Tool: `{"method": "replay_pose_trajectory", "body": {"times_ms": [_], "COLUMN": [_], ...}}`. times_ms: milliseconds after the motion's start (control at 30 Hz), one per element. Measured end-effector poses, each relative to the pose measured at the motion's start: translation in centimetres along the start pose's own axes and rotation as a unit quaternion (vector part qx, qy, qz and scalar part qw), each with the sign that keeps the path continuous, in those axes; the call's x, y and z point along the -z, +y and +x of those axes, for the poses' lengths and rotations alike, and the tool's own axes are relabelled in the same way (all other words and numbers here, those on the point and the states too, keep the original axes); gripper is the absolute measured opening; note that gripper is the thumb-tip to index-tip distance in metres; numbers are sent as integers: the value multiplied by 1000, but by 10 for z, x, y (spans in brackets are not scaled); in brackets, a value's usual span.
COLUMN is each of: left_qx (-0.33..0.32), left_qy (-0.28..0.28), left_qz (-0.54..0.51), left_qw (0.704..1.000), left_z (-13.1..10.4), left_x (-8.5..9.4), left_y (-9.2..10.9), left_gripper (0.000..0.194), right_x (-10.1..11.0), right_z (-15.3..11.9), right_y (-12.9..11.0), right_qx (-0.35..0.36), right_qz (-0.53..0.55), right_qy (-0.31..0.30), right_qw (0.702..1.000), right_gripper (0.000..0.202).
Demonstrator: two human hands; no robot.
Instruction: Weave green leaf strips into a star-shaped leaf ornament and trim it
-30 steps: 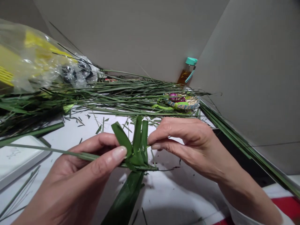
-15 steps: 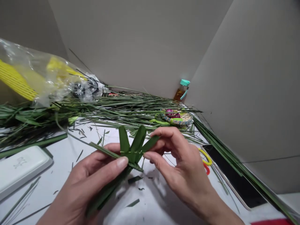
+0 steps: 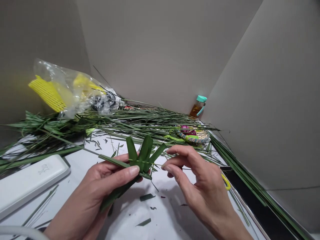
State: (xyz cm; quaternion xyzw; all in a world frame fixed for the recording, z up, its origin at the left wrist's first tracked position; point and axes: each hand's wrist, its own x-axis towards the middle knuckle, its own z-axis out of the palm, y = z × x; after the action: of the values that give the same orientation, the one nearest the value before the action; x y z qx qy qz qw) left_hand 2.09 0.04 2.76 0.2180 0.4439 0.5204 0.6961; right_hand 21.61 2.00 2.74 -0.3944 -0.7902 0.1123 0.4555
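My left hand (image 3: 105, 185) is closed around a folded green leaf piece (image 3: 145, 155), thumb on top near its base. Three flat leaf lobes fan upward from the piece. A thin pale strand (image 3: 155, 163) crosses the base of the lobes and runs to my right hand (image 3: 193, 185). There the thumb and forefinger pinch the strand, a little to the right of the lobes. One long narrow leaf stem (image 3: 82, 147) trails from under my left thumb toward the upper left. The folded tail of the leaf hangs below my left palm, partly hidden.
Long leaves (image 3: 140, 116) lie heaped along the back. A small woven basket (image 3: 203, 137), a bottle (image 3: 197, 107) and a plastic bag (image 3: 67, 86) stand there. A white power bank (image 3: 35, 183) lies left; yellow scissor handles (image 3: 227, 182) and a dark flat device (image 3: 272, 213) lie right.
My right hand has moved off the right-hand lobe, drawing the thin strand out to the right. The left hand keeps its grip. The view has shifted, and surroundings appear lower and further right.
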Motion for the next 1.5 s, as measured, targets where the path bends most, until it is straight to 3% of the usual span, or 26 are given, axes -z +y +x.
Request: {"method": "replay_pose_trajectory", "body": {"times_ms": [200,400,500,667,900,1000,1133,1233,1333,1500], "left_qx": [-61,-86,-97,-124,-211,-217,-231,-269,-293,-276], "left_qy": [-35,-98,-110,-94,18,-2,-70,-103,-96,-93], "left_qz": [82,134,147,168,160,146,105,46,-12,-62], "left_qw": [994,982,978,973,964,965,965,957,951,955], "left_z": [8,18,15,8,9,7,1,-3,-4,-4], "left_x": [5,1,-9,-23,-29,-43,-72,-96,-114,-118], "left_y": [-2,9,12,22,45,46,45,48,56,67], "left_gripper": [12,49,60,53,25,23,28,26,25,23], "right_x": [-9,1,4,7,27,39,42,33,26,31], "right_z": [-6,9,13,18,51,68,84,87,86,87], "right_y": [-4,-1,-3,-3,1,-9,-30,-44,-52,-45], "right_qx": [-8,-169,-187,-191,-184,-165,-132,-111,-87,-59], "right_qz": [47,152,214,263,258,233,208,205,207,195], "right_qy": [-43,-116,-121,-55,96,146,194,211,205,152], "right_qw": [998,967,951,944,944,947,949,949,953,967], "right_gripper": [26,21,4,13,23,22,22,21,22,20]}}
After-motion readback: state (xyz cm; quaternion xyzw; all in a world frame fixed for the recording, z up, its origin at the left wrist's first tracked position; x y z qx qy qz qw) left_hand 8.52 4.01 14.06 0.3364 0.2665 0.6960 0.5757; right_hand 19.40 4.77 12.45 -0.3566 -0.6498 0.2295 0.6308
